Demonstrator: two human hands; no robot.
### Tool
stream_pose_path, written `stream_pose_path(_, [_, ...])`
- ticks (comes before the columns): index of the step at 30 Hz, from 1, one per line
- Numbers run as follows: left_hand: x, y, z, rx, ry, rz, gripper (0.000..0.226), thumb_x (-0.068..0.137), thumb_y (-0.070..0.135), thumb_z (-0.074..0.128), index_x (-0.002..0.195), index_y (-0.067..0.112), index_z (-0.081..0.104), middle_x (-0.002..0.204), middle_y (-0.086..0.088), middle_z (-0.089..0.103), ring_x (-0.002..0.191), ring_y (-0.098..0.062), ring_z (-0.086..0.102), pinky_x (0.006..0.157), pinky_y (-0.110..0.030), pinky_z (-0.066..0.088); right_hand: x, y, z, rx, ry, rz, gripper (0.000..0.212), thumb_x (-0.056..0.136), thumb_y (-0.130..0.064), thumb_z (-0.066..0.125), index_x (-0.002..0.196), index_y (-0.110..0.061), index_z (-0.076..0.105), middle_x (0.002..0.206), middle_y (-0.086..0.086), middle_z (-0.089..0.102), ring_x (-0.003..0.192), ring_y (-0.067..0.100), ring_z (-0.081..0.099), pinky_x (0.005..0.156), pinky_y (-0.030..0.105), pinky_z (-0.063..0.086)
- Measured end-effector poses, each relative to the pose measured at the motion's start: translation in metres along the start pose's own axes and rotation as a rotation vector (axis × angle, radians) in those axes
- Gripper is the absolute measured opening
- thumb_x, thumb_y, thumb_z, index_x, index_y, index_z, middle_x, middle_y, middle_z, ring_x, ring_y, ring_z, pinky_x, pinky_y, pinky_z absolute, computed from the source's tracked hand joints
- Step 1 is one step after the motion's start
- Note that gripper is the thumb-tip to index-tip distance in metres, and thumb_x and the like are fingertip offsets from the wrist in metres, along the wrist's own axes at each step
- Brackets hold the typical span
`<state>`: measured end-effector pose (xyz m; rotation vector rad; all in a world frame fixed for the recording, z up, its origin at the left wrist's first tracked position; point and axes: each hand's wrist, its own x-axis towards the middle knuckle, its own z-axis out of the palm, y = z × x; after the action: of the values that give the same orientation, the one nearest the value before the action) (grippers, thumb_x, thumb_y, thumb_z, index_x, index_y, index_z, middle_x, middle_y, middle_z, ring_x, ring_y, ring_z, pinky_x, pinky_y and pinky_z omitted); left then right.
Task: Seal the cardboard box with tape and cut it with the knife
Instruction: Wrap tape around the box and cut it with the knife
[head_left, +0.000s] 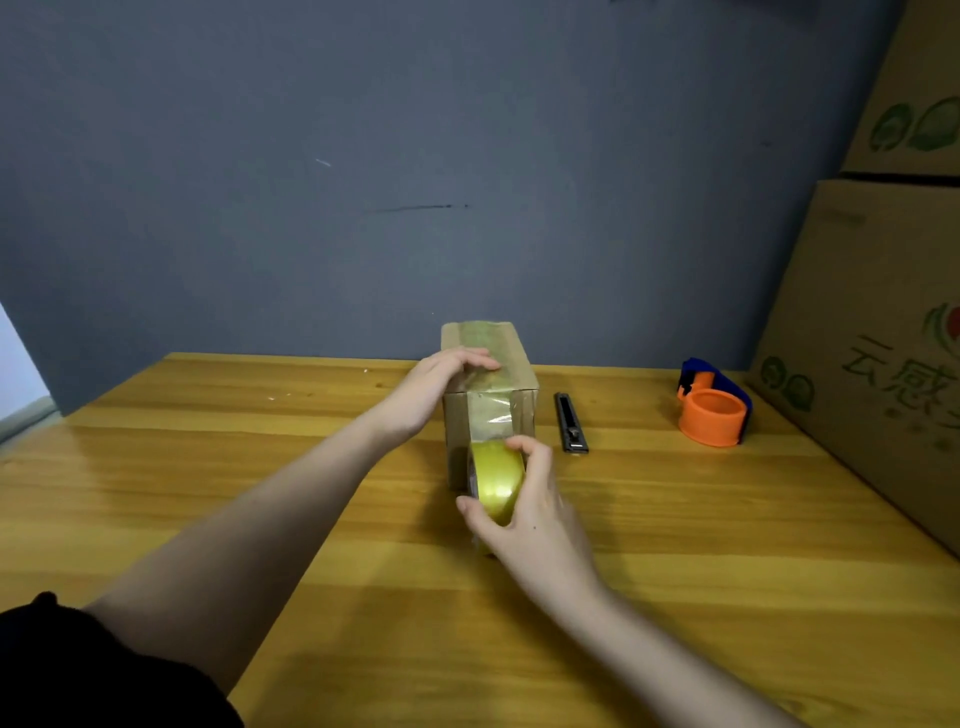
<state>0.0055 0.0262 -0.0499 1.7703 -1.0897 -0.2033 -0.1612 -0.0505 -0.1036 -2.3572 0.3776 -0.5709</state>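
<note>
- The cardboard box (488, 400), a small upright brown block, stands toward the far edge of the bench (208, 493), about midway along it, with glossy clear tape already running over its top and down its near face.
- The left hand (441, 382) lies flat with fingers spread on the box's top, pinning the tape and likely bracing the box against the pull.
- The right hand (524, 499) is wrapped around the yellowish tape roll (493, 483), thumb and fingers clamped on its rim, holding it low against the near face so the strip stays taut.
- The knife (570, 422), a slim black utility cutter, lies just right of the box, untouched, within easy reach for the cut.
- Further right, near the bench's far right corner, sits 1 orange and blue tape dispenser (712, 402) of hard plastic.
- 2 large printed cartons (883, 312) are stacked along the right edge.
</note>
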Motion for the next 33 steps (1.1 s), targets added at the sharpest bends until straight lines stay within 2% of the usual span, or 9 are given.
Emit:
stream_pose_path(7, [-0.003,0.001,-0.001,-0.022,0.041,0.003,0.047,0.095,0.024,0.024,0.115,0.015,0.065,0.14,0.0,0.049,0.131,-0.011,0.042,0.109,-0.025,0.032,-0.004,0.004,0.001,-0.027,-0.021,-0.041,0.071,0.081,-0.058,0.057,0.134,-0.03,0.019,0.141,-0.006,0.04,0.115,0.022,0.054,0.072,0.028,0.038])
stream_pose_path(10, [-0.001,0.007,-0.001,-0.009,0.058,-0.022,0.042,0.099,0.016,0.027,0.115,0.012,0.066,0.137,0.0,0.051,0.128,-0.01,0.044,0.104,-0.016,0.032,-0.005,0.006,-0.004,-0.037,-0.045,-0.088,0.074,0.082,-0.062,0.051,0.138,-0.03,0.015,0.144,-0.007,0.034,0.121,0.018,0.05,0.082,0.03,0.043])
stream_pose_path(14, [0.007,0.012,-0.001,0.028,0.102,-0.101,0.03,0.096,0.014,0.041,0.104,0.015,0.07,0.123,0.004,0.058,0.125,-0.014,0.048,0.108,-0.027,0.035,0.0,0.016,-0.027,-0.081,0.075,-0.125,0.072,0.079,-0.073,0.032,0.138,-0.033,0.021,0.121,-0.013,0.046,0.093,0.01,0.058,0.073,0.031,0.049])
stream_pose_path(17, [0.013,0.021,-0.001,0.137,0.108,-0.107,0.025,0.094,0.018,0.046,0.098,0.023,0.069,0.118,0.006,0.06,0.12,-0.013,0.051,0.105,-0.032,0.04,0.021,0.032,-0.047,-0.052,0.127,-0.029,0.05,0.085,-0.063,0.035,0.126,-0.034,0.04,0.105,-0.017,0.055,0.083,0.01,0.061,0.073,0.037,0.054])
stream_pose_path(21, [0.019,0.053,0.013,0.239,0.221,-0.011,0.026,0.092,0.014,0.045,0.098,0.023,0.069,0.109,0.008,0.063,0.103,-0.005,0.053,0.092,-0.02,0.041,0.051,0.058,-0.067,0.006,0.161,0.082,0.014,0.092,-0.042,0.047,0.096,-0.032,0.056,0.088,-0.012,0.064,0.074,0.019,0.063,0.071,0.046,0.054])
stream_pose_path(24, [0.022,0.083,0.043,0.092,0.211,0.05,0.026,0.091,0.008,0.045,0.102,0.018,0.067,0.101,0.006,0.065,0.095,-0.009,0.061,0.083,-0.01,0.044,0.067,0.074,-0.076,0.011,0.157,0.145,0.014,0.091,-0.032,0.047,0.086,-0.032,0.061,0.078,-0.008,0.068,0.072,0.02,0.064,0.071,0.047,0.055])
stream_pose_path(26, [0.03,0.096,0.072,-0.07,0.174,0.051,0.025,0.086,0.007,0.045,0.1,0.016,0.065,0.096,0.002,0.065,0.101,-0.021,0.063,0.094,-0.026,0.048,0.075,0.08,-0.081,0.048,0.139,0.189,0.017,0.09,-0.025,0.047,0.086,-0.028,0.063,0.073,-0.007,0.067,0.069,0.021,0.063,0.069,0.043,0.055])
stream_pose_path(29, [0.04,0.1,0.121,-0.219,0.146,-0.089,0.025,0.09,0.009,0.043,0.11,0.014,0.058,0.109,-0.008,0.064,0.101,-0.024,0.059,0.097,-0.036,0.047,0.083,0.084,-0.087,0.111,0.117,0.287,0.018,0.092,-0.015,0.047,0.091,-0.012,0.064,0.075,0.001,0.066,0.064,0.021,0.059,0.058,0.032,0.045])
stream_pose_path(33, [0.043,0.075,0.172,-0.36,0.195,-0.435,0.041,0.094,0.009,0.041,0.135,0.01,0.04,0.138,-0.014,0.046,0.123,-0.028,0.049,0.105,-0.037,0.04,0.091,0.097,-0.087,0.197,0.002,0.358,0.02,0.091,0.0,0.044,0.094,0.006,0.063,0.079,0.017,0.063,0.06,0.017,0.051,0.051,0.027,0.035])
